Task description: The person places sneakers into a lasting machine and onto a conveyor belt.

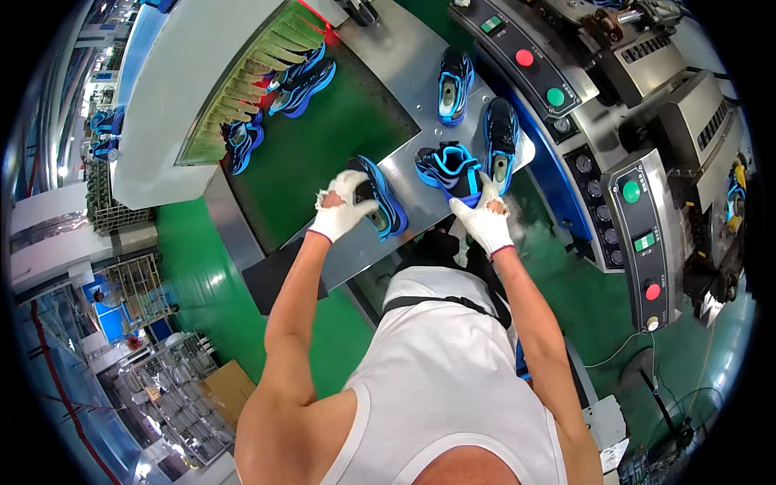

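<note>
In a white glove with the palm side cut away, my left hand (343, 206) grips the side of a black and blue sneaker (388, 198) at the edge of the green belt. My right hand (485, 217), gloved the same way, closes on the near end of another black and blue sneaker (454, 166), whose collar faces up. Its fingertips are partly hidden against the shoe. Just right of that shoe lies a similar sneaker (501, 133), and farther back a sneaker (457, 89) rests on the metal table (404, 170).
Several sneakers (303, 89) sit on the green belt (339, 121) by a fringed curtain (242, 89) glowing red at its far end. On the right, control panels (643, 234) with red and green buttons edge a machine. Wire racks (174, 388) and a cardboard box (230, 392) stand at lower left.
</note>
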A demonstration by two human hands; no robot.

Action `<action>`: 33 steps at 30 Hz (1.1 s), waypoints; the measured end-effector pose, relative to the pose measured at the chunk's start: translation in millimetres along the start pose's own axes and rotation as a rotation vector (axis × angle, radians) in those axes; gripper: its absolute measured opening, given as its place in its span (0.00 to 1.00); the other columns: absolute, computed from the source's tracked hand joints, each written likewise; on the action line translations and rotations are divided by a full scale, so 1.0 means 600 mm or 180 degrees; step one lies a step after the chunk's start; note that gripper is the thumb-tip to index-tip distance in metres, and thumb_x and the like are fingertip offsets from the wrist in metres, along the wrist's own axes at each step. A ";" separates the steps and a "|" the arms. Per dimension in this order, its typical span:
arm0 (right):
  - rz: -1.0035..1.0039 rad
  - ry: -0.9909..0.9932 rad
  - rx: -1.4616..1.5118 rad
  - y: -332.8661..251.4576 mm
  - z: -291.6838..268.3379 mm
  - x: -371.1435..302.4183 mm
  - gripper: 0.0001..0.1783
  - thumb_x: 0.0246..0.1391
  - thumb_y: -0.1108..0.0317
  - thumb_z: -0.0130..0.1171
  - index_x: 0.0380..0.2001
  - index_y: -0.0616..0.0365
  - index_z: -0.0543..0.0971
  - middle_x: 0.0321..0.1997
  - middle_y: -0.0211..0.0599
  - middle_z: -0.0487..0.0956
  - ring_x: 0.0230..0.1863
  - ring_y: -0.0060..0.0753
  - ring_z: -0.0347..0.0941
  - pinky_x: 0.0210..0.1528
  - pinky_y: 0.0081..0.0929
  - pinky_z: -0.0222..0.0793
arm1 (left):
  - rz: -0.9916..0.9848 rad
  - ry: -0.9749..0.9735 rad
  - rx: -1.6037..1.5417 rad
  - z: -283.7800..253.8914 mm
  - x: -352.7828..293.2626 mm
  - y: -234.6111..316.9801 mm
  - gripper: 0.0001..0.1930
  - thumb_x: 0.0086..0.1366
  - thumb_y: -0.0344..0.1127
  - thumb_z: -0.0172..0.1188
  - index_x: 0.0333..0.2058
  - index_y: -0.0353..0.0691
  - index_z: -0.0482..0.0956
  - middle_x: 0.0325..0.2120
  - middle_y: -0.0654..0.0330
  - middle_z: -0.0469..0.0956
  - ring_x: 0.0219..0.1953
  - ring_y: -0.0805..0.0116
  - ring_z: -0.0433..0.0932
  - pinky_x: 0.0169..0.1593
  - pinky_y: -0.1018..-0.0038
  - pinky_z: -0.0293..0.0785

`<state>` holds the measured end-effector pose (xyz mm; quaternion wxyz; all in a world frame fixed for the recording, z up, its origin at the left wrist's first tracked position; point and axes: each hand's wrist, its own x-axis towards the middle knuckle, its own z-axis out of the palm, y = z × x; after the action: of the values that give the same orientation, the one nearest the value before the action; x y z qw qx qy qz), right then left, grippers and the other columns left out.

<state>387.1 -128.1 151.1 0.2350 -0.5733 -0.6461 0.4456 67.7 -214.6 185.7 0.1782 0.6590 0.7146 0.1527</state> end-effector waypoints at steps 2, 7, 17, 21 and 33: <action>0.0026 -0.0132 0.0011 0.020 0.012 0.009 0.49 0.44 0.51 0.72 0.65 0.69 0.68 0.62 0.61 0.75 0.63 0.58 0.73 0.64 0.43 0.69 | -0.0051 -0.0637 0.0053 0.015 -0.028 -0.002 0.29 0.55 0.39 0.73 0.55 0.37 0.79 0.57 0.45 0.75 0.62 0.47 0.73 0.64 0.59 0.71; 0.0138 -0.0415 0.0156 -0.001 0.009 0.013 0.51 0.44 0.50 0.73 0.67 0.67 0.66 0.64 0.61 0.72 0.66 0.57 0.70 0.68 0.42 0.66 | 0.0139 -0.0948 -0.0018 0.043 -0.007 -0.074 0.15 0.64 0.33 0.61 0.49 0.37 0.83 0.51 0.49 0.81 0.55 0.49 0.79 0.61 0.62 0.74; 0.0679 -0.0056 -0.0105 -0.024 0.046 0.011 0.56 0.43 0.47 0.75 0.70 0.67 0.63 0.65 0.63 0.73 0.67 0.57 0.70 0.69 0.41 0.64 | -0.0047 -0.1886 -0.0577 0.006 0.053 -0.101 0.16 0.65 0.33 0.61 0.50 0.37 0.84 0.52 0.50 0.82 0.58 0.51 0.78 0.63 0.62 0.72; 0.1107 0.0053 -0.0006 -0.046 0.054 0.022 0.56 0.43 0.46 0.75 0.69 0.66 0.65 0.64 0.61 0.75 0.66 0.56 0.72 0.68 0.42 0.65 | 0.0134 -0.1882 -0.0571 0.006 0.061 -0.124 0.15 0.62 0.33 0.63 0.47 0.39 0.85 0.49 0.51 0.84 0.54 0.54 0.81 0.59 0.63 0.75; 0.1686 0.0249 0.1684 -0.124 0.038 0.038 0.45 0.50 0.58 0.74 0.64 0.74 0.67 0.56 0.52 0.77 0.52 0.39 0.79 0.48 0.33 0.83 | -0.0250 -0.0246 -0.1131 0.023 0.054 -0.060 0.15 0.70 0.33 0.56 0.52 0.35 0.80 0.47 0.50 0.81 0.45 0.57 0.83 0.50 0.65 0.79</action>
<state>323.5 -109.2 198.3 0.2761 -0.6566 -0.3285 0.6203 39.6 -185.3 155.3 0.3249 0.5941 0.6942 0.2441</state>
